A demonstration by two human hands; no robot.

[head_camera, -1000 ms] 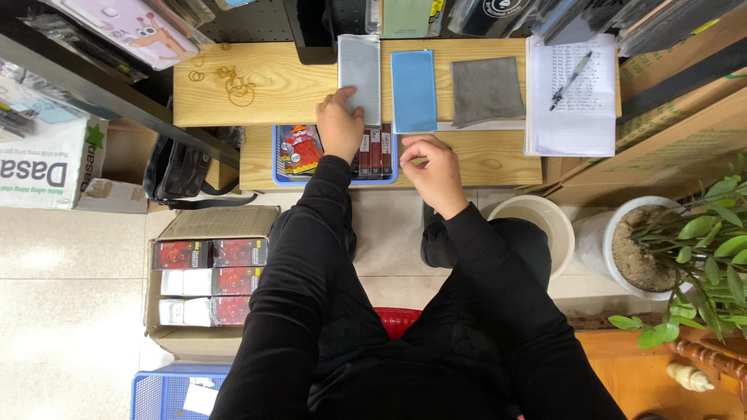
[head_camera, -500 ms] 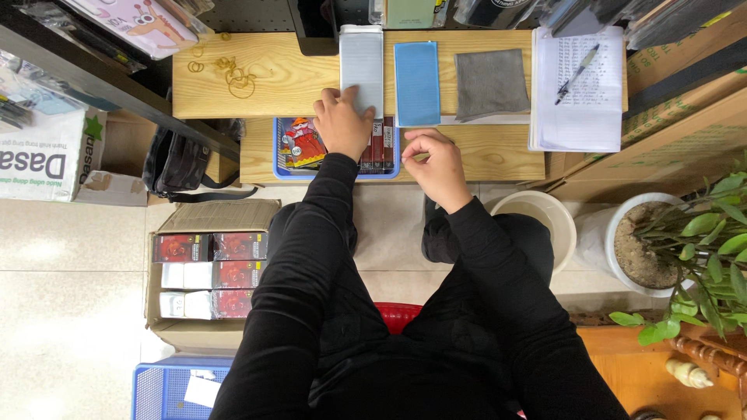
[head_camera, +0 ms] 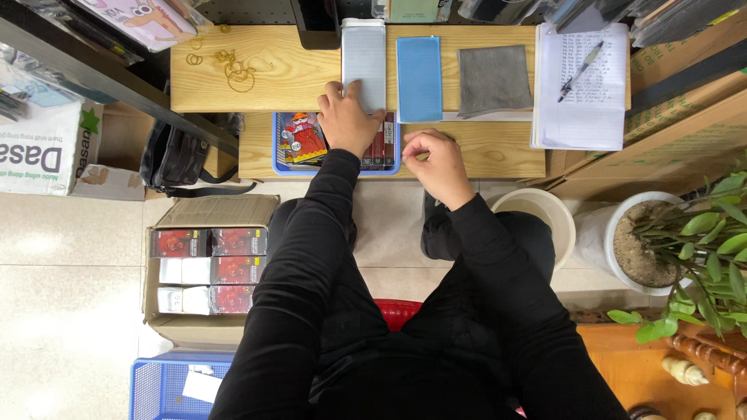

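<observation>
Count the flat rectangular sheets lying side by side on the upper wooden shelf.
3: a pale grey sheet under the left hand, a blue sheet in the middle, a dark grey sheet on the right. Stacked sheets could be hidden beneath.

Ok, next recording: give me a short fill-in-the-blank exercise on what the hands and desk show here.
1. The left hand rests over the blue tray and touches the lower end of the ____ pad.
2. The right hand is curled on the ____ desk.
3. A ____ lies on the stack of written paper at the right.
4. Loose rubber bands lie on the upper shelf to the ____ of the pads.

Missing words: grey; wooden; pen; left
</observation>
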